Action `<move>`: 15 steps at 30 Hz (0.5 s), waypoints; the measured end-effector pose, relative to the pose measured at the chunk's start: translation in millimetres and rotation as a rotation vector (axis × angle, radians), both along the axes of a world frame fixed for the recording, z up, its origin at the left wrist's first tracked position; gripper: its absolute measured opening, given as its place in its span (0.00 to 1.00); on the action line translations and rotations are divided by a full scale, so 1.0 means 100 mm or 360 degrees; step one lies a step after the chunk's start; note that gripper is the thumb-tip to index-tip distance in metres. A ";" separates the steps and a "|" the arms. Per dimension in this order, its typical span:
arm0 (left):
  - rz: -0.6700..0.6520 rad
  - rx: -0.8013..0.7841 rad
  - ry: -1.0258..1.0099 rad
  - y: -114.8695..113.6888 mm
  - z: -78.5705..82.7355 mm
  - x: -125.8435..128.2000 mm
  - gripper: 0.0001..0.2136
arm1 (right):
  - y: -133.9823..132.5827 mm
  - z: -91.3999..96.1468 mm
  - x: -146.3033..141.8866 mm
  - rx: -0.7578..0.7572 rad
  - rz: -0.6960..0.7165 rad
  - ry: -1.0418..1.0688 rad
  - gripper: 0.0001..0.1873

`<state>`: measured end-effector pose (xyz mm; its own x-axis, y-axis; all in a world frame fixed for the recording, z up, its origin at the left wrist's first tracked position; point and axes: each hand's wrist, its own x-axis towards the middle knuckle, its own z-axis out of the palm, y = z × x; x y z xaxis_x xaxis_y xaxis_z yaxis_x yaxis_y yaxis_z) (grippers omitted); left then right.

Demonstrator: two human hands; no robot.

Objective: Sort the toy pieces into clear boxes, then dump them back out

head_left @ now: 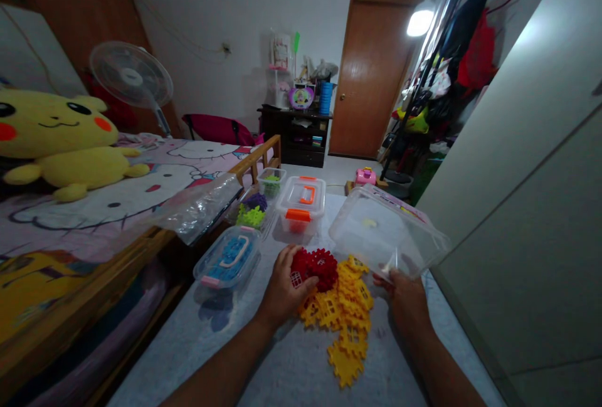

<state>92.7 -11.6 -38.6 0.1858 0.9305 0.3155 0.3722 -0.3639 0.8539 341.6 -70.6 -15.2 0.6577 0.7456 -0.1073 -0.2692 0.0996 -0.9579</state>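
My left hand [286, 288] curls round a cluster of red toothed building pieces [321, 269], its thumb pressed on the near side. Just under and beside them lies a heap of yellow toothed building pieces [348, 306], some with window cut-outs, trailing toward me. In my right hand [408, 300] is the near edge of a clear plastic box [399, 231], tilted up from the table. Its fingertips are partly hidden by the box wall. A small pale patch shows through the clear plastic.
Left of my hands stand a lidded box of blue pieces [228, 258], a clear box with orange latches [301, 203], green pieces [251, 215] and a small open tub [271, 182]. A wooden bed rail [155, 237] borders the left, a white cabinet [527, 219] the right.
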 end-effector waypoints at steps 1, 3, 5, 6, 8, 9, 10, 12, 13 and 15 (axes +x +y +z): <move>-0.0004 -0.0007 0.0024 0.01 -0.01 0.00 0.28 | 0.03 0.02 0.03 0.0006 -0.0015 0.0026 0.22; -0.0035 -0.0012 0.0066 0.01 -0.01 -0.01 0.28 | 0.09 0.07 0.10 -0.0022 -0.0020 0.0111 0.22; -0.0066 -0.0002 0.0103 0.02 -0.01 -0.01 0.27 | 0.18 0.13 0.19 -0.0075 -0.0035 0.0221 0.19; -0.0072 0.0007 0.0118 0.02 -0.02 -0.01 0.27 | 0.24 0.16 0.24 -0.0103 -0.0054 0.0282 0.18; -0.0070 0.0022 0.0141 0.02 -0.02 -0.02 0.26 | 0.37 0.23 0.34 -0.0151 -0.0088 0.0394 0.15; -0.0070 0.0027 0.0148 0.02 -0.03 -0.02 0.26 | 0.44 0.26 0.39 -0.0167 -0.0101 0.0439 0.13; -0.0071 0.0030 0.0153 0.02 -0.03 -0.02 0.26 | 0.51 0.28 0.44 -0.0181 -0.0110 0.0473 0.12; -0.0069 0.0028 0.0159 0.02 -0.04 -0.02 0.25 | 0.67 0.33 0.53 -0.0195 -0.0116 0.0522 0.09; -0.0065 0.0027 0.0162 0.02 -0.04 -0.02 0.25 | 0.74 0.35 0.57 -0.0201 -0.0110 0.0550 0.09; -0.0058 0.0025 0.0166 0.02 -0.03 -0.02 0.25 | 0.88 0.40 0.65 -0.0214 -0.0087 0.0607 0.09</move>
<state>90.4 -9.2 -41.9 0.2518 0.9177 0.3072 0.4449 -0.3917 0.8054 406.3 17.2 24.8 0.5901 0.6733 -0.4455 -0.6057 0.0045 -0.7957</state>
